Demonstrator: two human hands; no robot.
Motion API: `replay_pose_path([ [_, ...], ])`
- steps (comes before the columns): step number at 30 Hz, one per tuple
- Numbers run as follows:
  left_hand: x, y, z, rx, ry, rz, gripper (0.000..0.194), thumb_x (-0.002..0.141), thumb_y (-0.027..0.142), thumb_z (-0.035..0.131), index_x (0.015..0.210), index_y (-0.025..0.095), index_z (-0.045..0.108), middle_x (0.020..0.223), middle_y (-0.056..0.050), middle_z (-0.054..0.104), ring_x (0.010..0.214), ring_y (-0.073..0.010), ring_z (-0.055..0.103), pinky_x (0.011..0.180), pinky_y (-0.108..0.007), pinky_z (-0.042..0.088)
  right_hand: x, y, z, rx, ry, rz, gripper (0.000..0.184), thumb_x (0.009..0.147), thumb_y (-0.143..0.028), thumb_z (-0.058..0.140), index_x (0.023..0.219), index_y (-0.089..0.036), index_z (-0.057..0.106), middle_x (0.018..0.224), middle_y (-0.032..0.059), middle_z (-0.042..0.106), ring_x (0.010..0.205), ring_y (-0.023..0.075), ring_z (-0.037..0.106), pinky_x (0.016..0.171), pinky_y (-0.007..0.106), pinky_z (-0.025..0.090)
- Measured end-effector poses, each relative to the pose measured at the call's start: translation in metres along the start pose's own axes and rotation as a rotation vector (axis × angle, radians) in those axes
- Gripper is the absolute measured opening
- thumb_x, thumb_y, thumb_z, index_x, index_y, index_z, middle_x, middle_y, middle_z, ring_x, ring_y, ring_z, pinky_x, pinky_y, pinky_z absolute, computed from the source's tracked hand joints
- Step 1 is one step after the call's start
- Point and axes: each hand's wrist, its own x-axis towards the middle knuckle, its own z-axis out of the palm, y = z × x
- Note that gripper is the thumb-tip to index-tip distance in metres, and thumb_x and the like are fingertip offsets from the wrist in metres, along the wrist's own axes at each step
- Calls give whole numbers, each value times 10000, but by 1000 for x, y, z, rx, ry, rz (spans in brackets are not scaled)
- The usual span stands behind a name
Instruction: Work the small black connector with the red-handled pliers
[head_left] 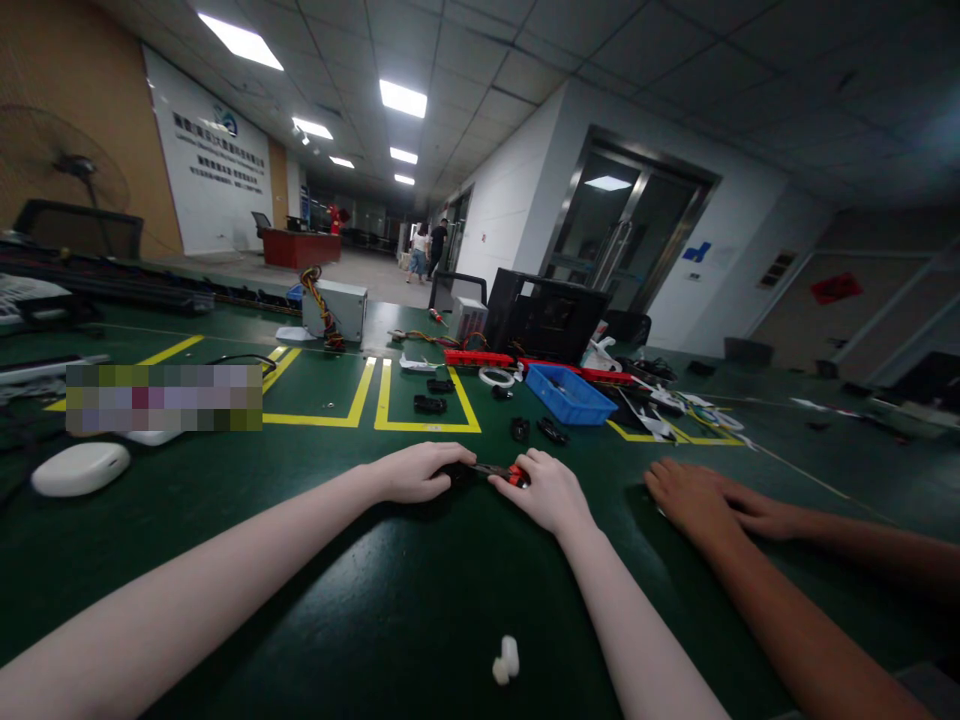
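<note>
- Red-handled pliers (518, 477) sit in the person's right hand (553, 492), just above or on the green table (337, 630), in the middle of the scene; their metal nose points left.
- The right hand's fingers are closed around the red grips. Whether the plier jaws are parted or pressed together is too small to tell.
- The left hand (416, 473) is clamped on a small black part (456, 472), thumb on the near side and fingers over the top. The pliers' tip reaches this part; whether it bites on it cannot be told.
- Just beyond the right hand lie two black pieces, a left one (520, 430) and a right one (553, 431), near each other.
- Farther left, two more black pieces, a near one (430, 404) and a far one (440, 386), lie inside a yellow tape outline (427, 428).
- A blue tray (581, 411) stands beyond the right hand, with a white coil (496, 377) to its left.
- Near the table's close edge lie two small white pieces (509, 655); a rounded white case (81, 470) rests at far left.
- At right, a co-worker's hands (686, 497) rest together on the table.
</note>
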Motion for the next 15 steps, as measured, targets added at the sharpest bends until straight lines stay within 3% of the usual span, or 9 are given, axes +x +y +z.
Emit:
replay_pose_path([
  [15, 3, -6, 7, 11, 62, -54, 360, 911, 93, 421, 1227, 193, 562, 1318, -85, 550, 1220, -203, 511, 1058, -374, 401, 0, -1, 0, -29, 18, -2, 473, 844, -636, 469, 710, -200, 591, 808, 45, 584, 704, 162, 537, 615, 292, 367],
])
